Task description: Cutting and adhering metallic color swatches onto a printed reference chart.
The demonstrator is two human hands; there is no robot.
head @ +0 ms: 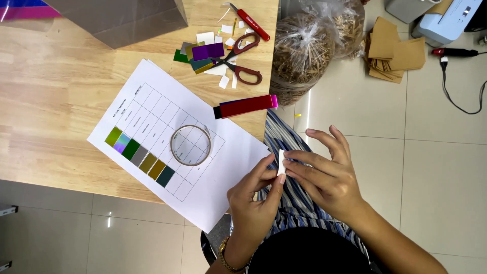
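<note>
A: Hands first. What do they have?

B: Both pinch one small white rectangular paper slip (281,162). The left hand (253,200) is curled, thumb and forefinger closed on the slip's lower edge; a gold wristwatch (224,252) sits on that wrist. The right hand (324,175) grips the slip's right side with thumb and forefinger — its other fingers are spread loosely above.

A: Where is the slip?

B: Held upright in the air, just off the near edge of the light wooden table (56,101), above a lap in blue-and-white striped cloth (284,139).

A: On the table nearest the hands?

B: A white printed sheet with a ruled grid (167,152), lying askew, its corner overhanging the table edge. A row of shiny coloured foil squares (139,156) runs down its left column — green, iridescent, dark green, grey, gold, teal. A roll of clear tape (190,145) lies flat on the grid.

A: Further back?

B: Red-handled scissors (242,61), open, beside a heap of foil offcuts and white scraps (205,55). A red utility knife (251,21) lies beyond them. A stack of red foil strips (246,105) rests at the table edge.

A: Off the table?

B: On the tiled floor, a clear plastic bag of wooden sticks (304,45) and a pile of brown card pieces (393,50).
</note>
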